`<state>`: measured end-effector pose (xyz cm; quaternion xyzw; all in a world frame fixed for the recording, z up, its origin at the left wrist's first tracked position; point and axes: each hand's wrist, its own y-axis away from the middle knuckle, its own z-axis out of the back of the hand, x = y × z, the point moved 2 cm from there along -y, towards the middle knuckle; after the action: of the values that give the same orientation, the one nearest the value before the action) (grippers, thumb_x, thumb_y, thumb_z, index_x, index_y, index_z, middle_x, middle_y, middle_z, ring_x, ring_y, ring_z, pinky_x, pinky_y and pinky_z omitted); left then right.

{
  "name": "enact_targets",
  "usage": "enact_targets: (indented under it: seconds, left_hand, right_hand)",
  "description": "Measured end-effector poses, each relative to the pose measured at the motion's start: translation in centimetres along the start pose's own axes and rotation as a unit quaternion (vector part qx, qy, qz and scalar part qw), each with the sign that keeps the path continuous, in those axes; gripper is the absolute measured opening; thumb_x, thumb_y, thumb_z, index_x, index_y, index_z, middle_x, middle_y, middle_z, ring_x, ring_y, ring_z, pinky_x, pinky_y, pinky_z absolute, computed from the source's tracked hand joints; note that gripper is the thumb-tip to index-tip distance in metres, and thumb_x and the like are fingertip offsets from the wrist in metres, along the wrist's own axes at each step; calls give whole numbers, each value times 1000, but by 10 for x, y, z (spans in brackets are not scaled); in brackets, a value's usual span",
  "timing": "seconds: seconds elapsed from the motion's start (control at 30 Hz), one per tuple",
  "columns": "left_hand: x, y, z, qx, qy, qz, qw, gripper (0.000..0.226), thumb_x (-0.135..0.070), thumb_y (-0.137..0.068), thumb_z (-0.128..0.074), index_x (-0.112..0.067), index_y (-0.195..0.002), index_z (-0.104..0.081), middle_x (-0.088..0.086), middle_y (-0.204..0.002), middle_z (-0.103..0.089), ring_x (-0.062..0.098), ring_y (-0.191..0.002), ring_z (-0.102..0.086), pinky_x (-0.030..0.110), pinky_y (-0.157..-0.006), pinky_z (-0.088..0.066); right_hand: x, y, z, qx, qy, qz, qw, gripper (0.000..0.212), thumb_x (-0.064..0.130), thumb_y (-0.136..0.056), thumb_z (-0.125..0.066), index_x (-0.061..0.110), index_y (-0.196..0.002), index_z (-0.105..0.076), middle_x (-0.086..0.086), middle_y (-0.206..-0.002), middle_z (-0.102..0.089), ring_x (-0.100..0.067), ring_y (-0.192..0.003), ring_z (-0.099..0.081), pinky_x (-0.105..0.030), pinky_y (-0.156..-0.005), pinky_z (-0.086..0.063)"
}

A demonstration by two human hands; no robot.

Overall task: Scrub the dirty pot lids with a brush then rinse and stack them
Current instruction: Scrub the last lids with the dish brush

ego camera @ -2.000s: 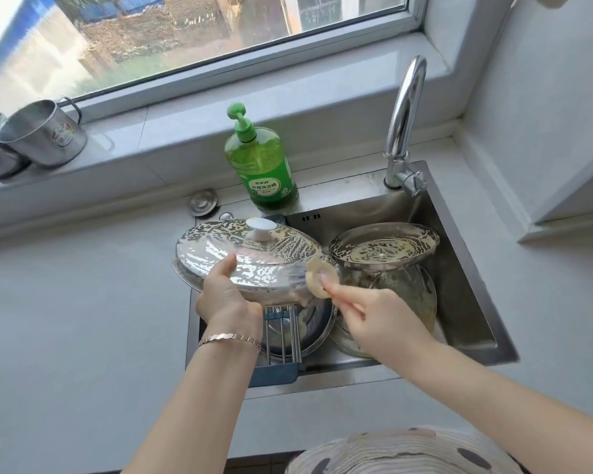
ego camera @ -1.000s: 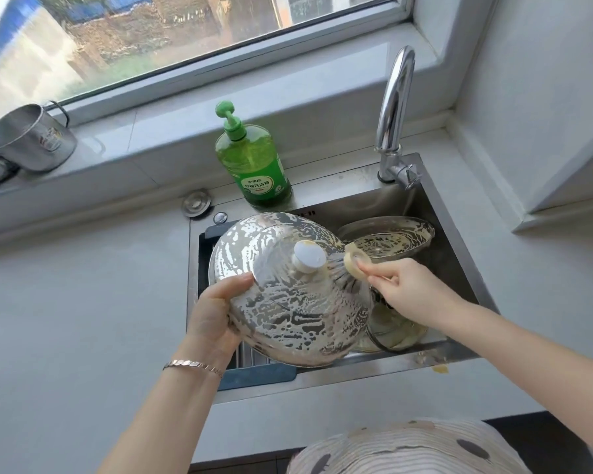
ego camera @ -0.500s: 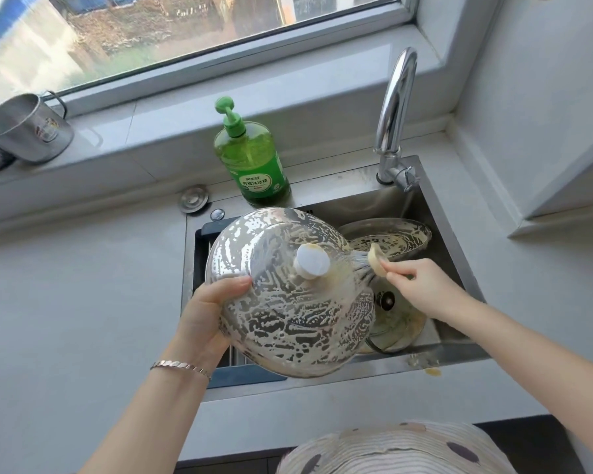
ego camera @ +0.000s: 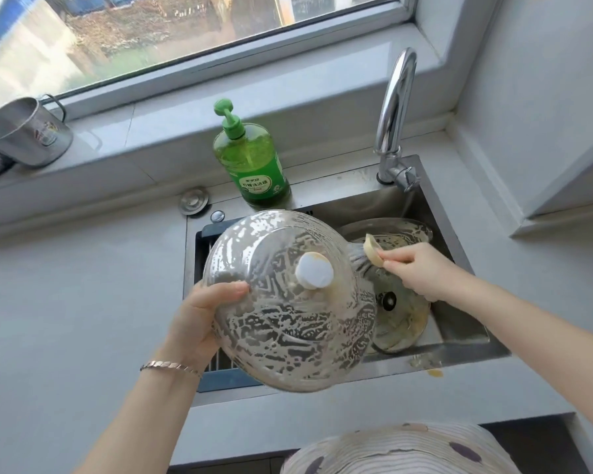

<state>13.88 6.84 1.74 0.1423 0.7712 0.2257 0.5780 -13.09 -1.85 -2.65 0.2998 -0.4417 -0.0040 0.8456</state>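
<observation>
A big soapy glass lid (ego camera: 281, 323) with a white knob (ego camera: 314, 270) is tilted up over the sink, its top facing me. My left hand (ego camera: 202, 313) grips its left rim, thumb on top. My right hand (ego camera: 418, 271) pinches a cream-handled brush (ego camera: 372, 249) whose bristles lie behind the lid's right edge. Two more dirty lids lie in the sink: a metal one (ego camera: 401, 230) at the back and a glass one (ego camera: 397, 319) below my right hand.
The steel sink (ego camera: 459, 340) holds a blue drain rack (ego camera: 226, 378) at its left. A tap (ego camera: 394, 107) stands at the back right, with green dish soap (ego camera: 254, 165) and a sink plug (ego camera: 194, 201) behind. Metal mugs (ego camera: 24, 133) sit on the sill.
The lid went from lying level to tilted up facing me. My right hand carried the brush from the lid's front edge round to its right side, behind the rim.
</observation>
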Motion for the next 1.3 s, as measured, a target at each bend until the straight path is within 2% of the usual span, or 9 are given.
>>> enact_targets:
  seconds: [0.1, 0.27, 0.37, 0.47, 0.67, 0.87, 1.0, 1.17, 1.3]
  left_hand:
    - [2, -1, 3, -11, 20, -1, 1000, 13, -5, -51, -67, -13, -60, -72, 9, -65, -70, 26, -59, -69, 35, -56, -58]
    - [4, -7, 1, -32, 38, 40, 998, 40, -22, -30, -88, -6, -63, -71, 12, -68, -70, 29, -65, -68, 39, -66, -59]
    - [5, -12, 0, -101, 92, 26, 990, 12, -10, -55, -71, -7, -66, -70, 13, -79, -70, 32, -76, -67, 45, -79, -55]
    - [7, -18, -4, -164, 144, 30, 975, 23, -4, -71, -59, -3, -94, -59, 19, -103, -66, 35, -90, -65, 52, -90, -49]
    - [4, -21, -16, -210, 60, 4, 976, 22, 2, -81, -59, 6, -102, -62, 22, -101, -68, 38, -91, -67, 45, -76, -58]
    - [1, -14, -40, -165, -7, -45, 985, 21, 9, -78, -61, 4, -98, -65, 12, -75, -72, 28, -70, -70, 34, -58, -57]
    - [2, -12, -51, -136, -38, -44, 989, 22, 12, -78, -61, 4, -98, -66, 19, -84, -71, 31, -74, -70, 40, -66, -60]
    - [3, -7, -42, -102, -54, -51, 992, 19, 15, -75, -63, 5, -90, -67, 20, -81, -71, 34, -74, -70, 41, -65, -59]
    - [9, -5, -41, -106, -67, -54, 991, 23, 9, -69, -69, 5, -92, -67, 23, -86, -71, 38, -79, -69, 44, -68, -59]
  right_hand:
    - [-15, 5, -7, 20, -58, -36, 997, 35, 20, -97, -48, 32, -130, -53, 6, -49, -36, -9, -44, -27, -19, -39, -22]
    - [-22, 1, -4, -6, -167, -89, 982, 35, 21, -97, -48, 29, -131, -52, 7, -44, -35, -8, -40, -24, -17, -37, -18]
    - [-27, 15, -23, -9, -194, -83, 977, 35, 20, -97, -48, 31, -131, -52, 6, -46, -34, -8, -41, -23, -18, -40, -17]
    - [-35, 20, -35, 1, -210, -99, 973, 34, 20, -97, -49, 32, -129, -53, 7, -45, -34, -8, -41, -23, -18, -40, -18]
    - [-38, 19, -24, -14, -252, -133, 958, 35, 20, -96, -51, 30, -130, -53, 3, -52, -37, -7, -40, -24, -16, -36, -18]
    - [2, 28, -28, -72, -115, 70, 988, 37, 20, -95, -51, 36, -128, -51, 16, -38, -38, -4, -40, -28, -12, -46, -25]
    - [26, 33, -40, -80, -58, 122, 988, 36, 21, -95, -52, 36, -127, -54, 17, -96, -67, 3, -86, -56, -12, -76, -43]
    - [22, 23, -31, -63, -58, 65, 994, 36, 20, -95, -51, 30, -130, -53, 13, -110, -66, -8, -106, -58, -21, -89, -41]
    - [29, 33, -42, -44, -3, 109, 993, 36, 22, -95, -50, 36, -128, -55, 11, -115, -66, -11, -108, -58, -22, -89, -43]
